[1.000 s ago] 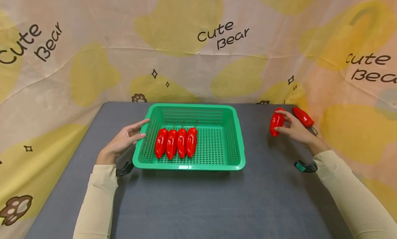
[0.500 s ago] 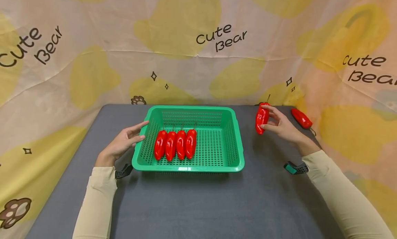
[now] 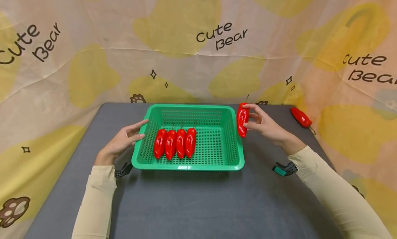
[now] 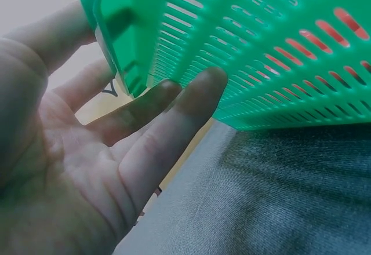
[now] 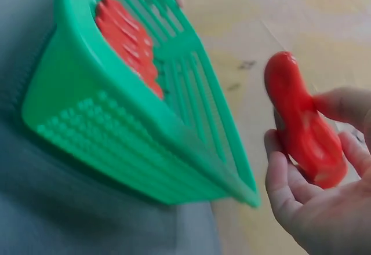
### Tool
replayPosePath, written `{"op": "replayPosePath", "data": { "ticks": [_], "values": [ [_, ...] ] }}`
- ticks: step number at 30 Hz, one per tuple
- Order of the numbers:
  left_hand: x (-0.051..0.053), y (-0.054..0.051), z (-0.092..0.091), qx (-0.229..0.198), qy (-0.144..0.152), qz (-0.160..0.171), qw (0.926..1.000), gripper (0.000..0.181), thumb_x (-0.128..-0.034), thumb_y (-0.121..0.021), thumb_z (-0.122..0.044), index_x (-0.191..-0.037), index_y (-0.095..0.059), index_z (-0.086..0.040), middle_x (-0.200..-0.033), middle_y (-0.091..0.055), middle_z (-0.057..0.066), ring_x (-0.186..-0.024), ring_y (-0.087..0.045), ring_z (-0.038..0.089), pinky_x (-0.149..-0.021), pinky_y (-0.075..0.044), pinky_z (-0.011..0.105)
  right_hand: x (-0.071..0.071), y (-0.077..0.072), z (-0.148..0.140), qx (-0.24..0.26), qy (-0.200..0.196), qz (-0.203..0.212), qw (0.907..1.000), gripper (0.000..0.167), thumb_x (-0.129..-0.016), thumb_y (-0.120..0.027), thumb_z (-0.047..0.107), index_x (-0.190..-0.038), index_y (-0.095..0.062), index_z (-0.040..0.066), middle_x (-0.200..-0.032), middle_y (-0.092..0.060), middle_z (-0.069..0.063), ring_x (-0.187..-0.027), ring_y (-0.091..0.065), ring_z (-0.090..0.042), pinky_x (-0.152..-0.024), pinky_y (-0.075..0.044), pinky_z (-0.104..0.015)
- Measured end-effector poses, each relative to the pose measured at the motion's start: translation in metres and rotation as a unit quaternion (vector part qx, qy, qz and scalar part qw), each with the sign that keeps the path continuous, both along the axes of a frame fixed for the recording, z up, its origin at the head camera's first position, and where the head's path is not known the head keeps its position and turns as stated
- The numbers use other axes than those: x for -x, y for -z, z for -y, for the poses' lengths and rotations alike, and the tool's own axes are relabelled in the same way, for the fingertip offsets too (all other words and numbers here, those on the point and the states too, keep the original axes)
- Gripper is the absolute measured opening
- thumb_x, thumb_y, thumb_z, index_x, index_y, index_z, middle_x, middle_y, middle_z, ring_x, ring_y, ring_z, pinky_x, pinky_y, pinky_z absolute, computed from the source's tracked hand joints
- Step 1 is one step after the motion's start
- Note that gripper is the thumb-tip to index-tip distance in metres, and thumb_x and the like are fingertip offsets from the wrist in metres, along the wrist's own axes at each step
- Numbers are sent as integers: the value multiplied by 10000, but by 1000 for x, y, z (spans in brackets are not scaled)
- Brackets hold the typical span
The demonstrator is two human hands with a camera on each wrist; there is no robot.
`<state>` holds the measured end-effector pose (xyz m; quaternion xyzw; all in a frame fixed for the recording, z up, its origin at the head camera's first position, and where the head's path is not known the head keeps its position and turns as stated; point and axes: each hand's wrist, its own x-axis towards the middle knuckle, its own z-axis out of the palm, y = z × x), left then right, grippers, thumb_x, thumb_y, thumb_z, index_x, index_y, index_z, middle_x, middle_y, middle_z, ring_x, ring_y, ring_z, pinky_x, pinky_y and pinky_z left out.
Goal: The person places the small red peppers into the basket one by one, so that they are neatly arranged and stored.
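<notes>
A person's right hand (image 3: 265, 126) pinches a red pepper (image 3: 242, 120) between thumb and fingers just beside the right rim of a green basket (image 3: 187, 167), while the left hand (image 3: 121, 139), fingers spread, touches its left end; four peppers (image 3: 175, 143) lie inside in a row, a sixth pepper (image 3: 301, 117) near the gray table's (image 3: 198, 204) far right corner

Person, long-sleeved. Left sleeve (image 3: 96, 201) and right sleeve (image 3: 338, 192) pale cream, plain cloth, fairly close-fitting, each reaching the wrist; wrinkles gather near the left cuff (image 3: 103, 172). Both hands (image 3: 123, 139) bare. Black strap (image 3: 123, 170) with small holes below the left wrist. Matching black band (image 3: 291, 168) on the right, also perforated, bearing a teal rectangular panel (image 3: 280, 171).
</notes>
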<state>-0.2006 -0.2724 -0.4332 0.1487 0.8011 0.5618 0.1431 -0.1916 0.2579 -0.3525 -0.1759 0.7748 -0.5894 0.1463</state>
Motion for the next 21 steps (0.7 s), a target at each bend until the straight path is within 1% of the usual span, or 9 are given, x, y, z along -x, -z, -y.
{"op": "replayPosePath", "data": {
  "ticks": [3,5,7,10,12,14,17,19,21],
  "values": [
    [0,0,0,-45,27,3,10000,619,-1024,-599,-201,-1590,-350,-170,-1680,-228,154,-1099,-549,64,-655,-490,254,-2,-1,13,123,53,78,9999,572,-1026,-563,84,-1515,-281,181,-1415,-409,-61,-1208,-507,-201,-875,-566,-274],
    [0,0,0,-45,41,11,10000,618,-1026,-594,-198,-1592,-346,-177,-1684,-218,151,-1142,-533,74,-662,-487,261,-3,-2,21,233,91,186,9995,571,-1028,-561,90,-1514,-282,199,-1414,-407,-56,-1215,-492,-211,-881,-562,-278],
    [0,0,0,-18,46,20,10000,617,-1029,-589,-202,-1594,-343,-192,-1689,-207,141,-1234,-489,103,-694,-482,278,-3,-2,29,320,102,316,9989,567,-1031,-556,92,-1513,-282,215,-1409,-414,-59,-1205,-495,-219,-893,-555,-294],
    [0,1,0,34,57,22,10000,614,-1032,-583,-210,-1595,-339,-212,-1696,-193,127,-1371,-394,187,-738,-470,302,-3,0,39,382,58,472,9981,564,-1039,-550,106,-1519,-276,215,-1411,-421,-80,-1176,-517,-217,-910,-536,-330],
    [1,2,0,50,68,22,10000,613,-1033,-580,-212,-1596,-337,-217,-1698,-188,123,-1418,-356,232,-766,-468,306,-3,2,46,411,40,577,9975,565,-1041,-547,108,-1524,-274,212,-1421,-421,-100,-1164,-530,-222,-926,-524,-366],
    [1,2,0,36,75,18,10000,612,-1033,-579,-208,-1596,-338,-216,-1698,-190,122,-1407,-367,227,-756,-469,303,-3,5,54,447,27,709,9965,569,-1041,-547,107,-1529,-274,212,-1449,-410,-120,-1178,-533,-229,-938,-522,-377],
    [1,2,1,-14,95,1,10000,612,-1032,-579,-197,-1595,-340,-206,-1695,-198,125,-1329,-414,146,-718,-465,291,-3,8,66,490,60,965,9941,574,-1036,-549,87,-1530,-286,213,-1493,-397,-148,-1209,-528,-258,-944,-525,-381],
    [0,1,1,-57,112,-13,9999,611,-1031,-578,-188,-1594,-341,-196,-1693,-202,129,-1269,-436,99,-690,-464,287,-2,11,74,471,71,1116,9926,580,-1033,-551,80,-1534,-288,207,-1514,-390,-168,-1225,-527,-274,-927,-529,-355],
    [0,1,1,-79,129,-20,9999,612,-1031,-578,-183,-1595,-340,-190,-1693,-204,129,-1231,-446,91,-671,-461,290,-2,13,81,435,91,1241,9913,580,-1033,-549,73,-1535,-289,200,-1524,-386,-179,-1228,-531,-281,-909,-526,-336]
  ]
}}
